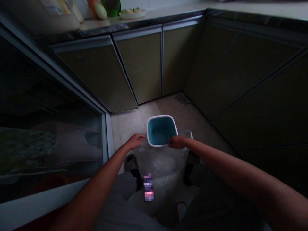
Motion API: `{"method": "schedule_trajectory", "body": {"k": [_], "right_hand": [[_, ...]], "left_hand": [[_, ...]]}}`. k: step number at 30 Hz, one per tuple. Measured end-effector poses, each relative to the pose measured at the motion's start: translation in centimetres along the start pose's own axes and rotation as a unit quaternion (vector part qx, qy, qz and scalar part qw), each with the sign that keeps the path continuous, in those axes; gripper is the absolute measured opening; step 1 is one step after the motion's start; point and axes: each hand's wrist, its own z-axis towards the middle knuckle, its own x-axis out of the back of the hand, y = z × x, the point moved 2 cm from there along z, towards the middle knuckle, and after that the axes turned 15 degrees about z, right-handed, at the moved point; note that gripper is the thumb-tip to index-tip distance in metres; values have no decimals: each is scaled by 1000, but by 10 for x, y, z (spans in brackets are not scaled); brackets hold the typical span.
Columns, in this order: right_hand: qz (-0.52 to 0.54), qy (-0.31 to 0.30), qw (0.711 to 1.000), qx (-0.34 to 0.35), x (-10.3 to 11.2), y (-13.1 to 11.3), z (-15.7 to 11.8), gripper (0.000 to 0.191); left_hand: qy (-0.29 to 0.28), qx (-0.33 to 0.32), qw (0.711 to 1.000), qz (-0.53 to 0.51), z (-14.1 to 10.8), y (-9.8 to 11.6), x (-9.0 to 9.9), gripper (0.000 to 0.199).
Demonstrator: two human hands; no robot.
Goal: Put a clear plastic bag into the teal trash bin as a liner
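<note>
A square bin (161, 131), white-rimmed and teal inside, stands upright on the tiled floor between my feet and the cabinets. Clear, thin plastic (160, 160), hard to make out, spreads in front of it and out to both sides. My left hand (136, 141) is just left of the bin, apart from its rim, fingers pinched on the plastic's edge. At the bin's front right corner, my right hand (177, 142) is closed on the plastic and covers part of the rim.
Cabinets (141, 64) line the back and right under a counter (168, 20). On it are a plate of food (132, 13) and a green container (112, 7). A glass door (72, 138) borders the left. A small blurred-out item (148, 187) lies between my slippered feet.
</note>
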Motion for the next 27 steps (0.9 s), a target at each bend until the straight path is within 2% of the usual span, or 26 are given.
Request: {"method": "schedule_trajectory", "body": {"k": [6, 9, 11, 15, 19, 24, 27], "right_hand": [[-12, 26, 1000, 5, 28, -11, -13, 34], [46, 17, 999, 19, 56, -17, -25, 34], [93, 34, 995, 31, 78, -20, -33, 37], [121, 142, 980, 63, 121, -24, -48, 40], [126, 273, 951, 74, 148, -23, -52, 43], [120, 424, 892, 97, 159, -14, -39, 37], [96, 448, 884, 92, 156, -7, -30, 48]], "left_hand": [[5, 19, 1000, -6, -1, 4, 2, 38], [-2, 6, 1000, 1, -4, 8, 5, 35], [-16, 3, 1000, 7, -5, 11, 7, 36], [-26, 8, 999, -22, -9, 17, 9, 37], [-37, 6, 999, -35, -12, 23, 9, 38], [-45, -3, 999, -19, -14, 25, 10, 42], [-46, -8, 999, -19, -14, 26, 9, 40]]}}
